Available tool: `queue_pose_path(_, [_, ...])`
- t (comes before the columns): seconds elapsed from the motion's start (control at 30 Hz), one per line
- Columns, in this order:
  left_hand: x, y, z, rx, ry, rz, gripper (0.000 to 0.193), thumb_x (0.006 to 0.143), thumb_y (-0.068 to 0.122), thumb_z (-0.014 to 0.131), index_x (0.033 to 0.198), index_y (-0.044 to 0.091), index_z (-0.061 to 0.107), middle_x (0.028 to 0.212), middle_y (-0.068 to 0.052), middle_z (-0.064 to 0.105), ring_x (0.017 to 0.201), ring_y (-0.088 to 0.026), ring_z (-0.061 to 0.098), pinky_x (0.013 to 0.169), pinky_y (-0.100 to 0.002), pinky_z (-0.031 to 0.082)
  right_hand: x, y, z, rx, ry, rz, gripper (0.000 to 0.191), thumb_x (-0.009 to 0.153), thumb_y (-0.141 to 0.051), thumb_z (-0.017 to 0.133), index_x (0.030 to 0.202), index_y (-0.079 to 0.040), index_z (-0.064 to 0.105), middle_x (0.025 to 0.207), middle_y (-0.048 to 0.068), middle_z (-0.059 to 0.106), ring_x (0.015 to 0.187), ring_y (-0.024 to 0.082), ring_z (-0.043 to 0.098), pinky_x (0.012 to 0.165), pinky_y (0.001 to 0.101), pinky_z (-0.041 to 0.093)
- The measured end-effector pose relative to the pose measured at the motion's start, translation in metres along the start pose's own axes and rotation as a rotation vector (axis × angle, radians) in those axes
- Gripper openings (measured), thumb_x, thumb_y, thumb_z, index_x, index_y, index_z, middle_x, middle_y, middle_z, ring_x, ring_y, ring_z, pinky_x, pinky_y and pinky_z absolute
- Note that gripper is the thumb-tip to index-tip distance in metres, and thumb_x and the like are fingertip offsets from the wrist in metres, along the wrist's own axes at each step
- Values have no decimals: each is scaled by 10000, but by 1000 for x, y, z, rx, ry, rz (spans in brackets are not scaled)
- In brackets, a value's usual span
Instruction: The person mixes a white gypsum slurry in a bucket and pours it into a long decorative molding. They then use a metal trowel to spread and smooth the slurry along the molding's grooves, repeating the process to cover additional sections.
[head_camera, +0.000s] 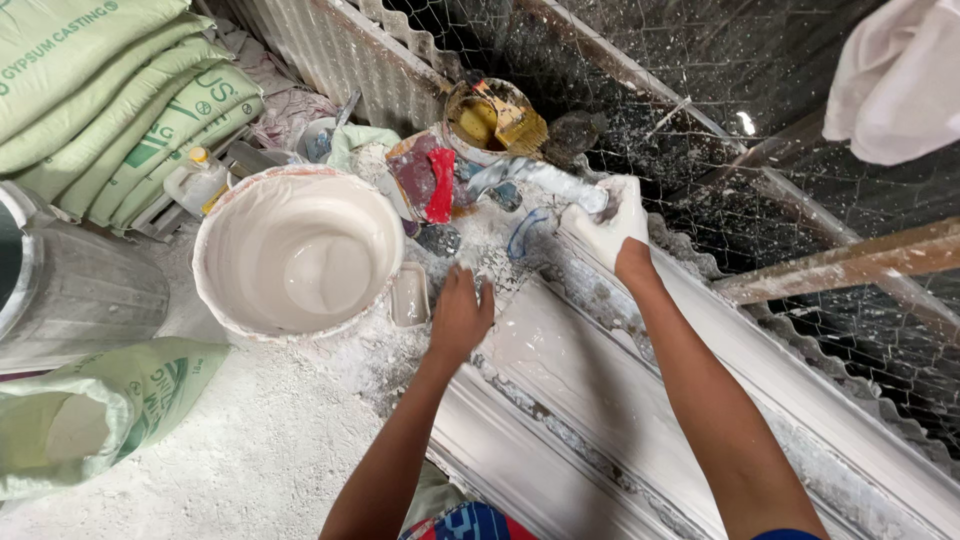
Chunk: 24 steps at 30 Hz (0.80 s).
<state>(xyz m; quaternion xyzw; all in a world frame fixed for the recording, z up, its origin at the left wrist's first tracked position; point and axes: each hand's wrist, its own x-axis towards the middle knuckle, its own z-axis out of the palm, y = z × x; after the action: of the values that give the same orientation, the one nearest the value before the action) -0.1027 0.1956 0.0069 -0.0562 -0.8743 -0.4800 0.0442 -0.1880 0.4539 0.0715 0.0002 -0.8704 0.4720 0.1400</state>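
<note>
Beside the white bucket (298, 250) of wet plaster: long white moulding (600, 400), lying diagonally. Left hand (460, 315) flat, fingers spread, on its upper end. Right hand (612, 225), plaster-coated, closed around a clump of plaster fibre (545, 180).

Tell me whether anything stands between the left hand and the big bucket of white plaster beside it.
One thing does. A small plaster-coated rectangular container lies between the left hand and the bucket, close against the bucket's rim. The hand rests on the end of the long white mould. The rest of the gap is only plaster-dusted surface.

Dusty floor (250, 450) under bucket (297, 252), mould (620, 390)
</note>
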Motion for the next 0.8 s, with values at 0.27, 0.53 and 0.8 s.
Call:
queue_pose_path(0.27, [37, -14, -33, -265, 53, -11, 335, 1053, 181, 620, 1191, -117, 554, 980, -292, 660, 866, -358, 603, 789, -468, 491, -65, 34, -2, 378, -204, 11, 532, 870, -34, 809, 1295, -53, 489, 1158, 70, 631, 1033, 113, 611, 880, 283, 522])
queue_pose_path(0.53, [-36, -36, -63, -386, -158, -176, 187, 981, 84, 622, 1117, -32, 677, 938, -52, 722, 794, -98, 553, 699, -279, 491, -103, 45, 9, 33, -347, 88, 780, 834, -248, 802, 1497, -81, 427, 1266, 115, 635, 1139, 206, 602, 987, 358, 511])
queue_pose_path(0.8, [-127, -53, -31, -936, 259, -612, 262, 1052, 153, 592, 1226, -43, 580, 971, -89, 695, 775, -134, 625, 641, -296, 545, -164, 63, 5, -290, -663, 215, 718, 876, -446, 735, 1476, -143, 483, 1387, 154, 593, 1159, 283, 647, 986, 409, 527])
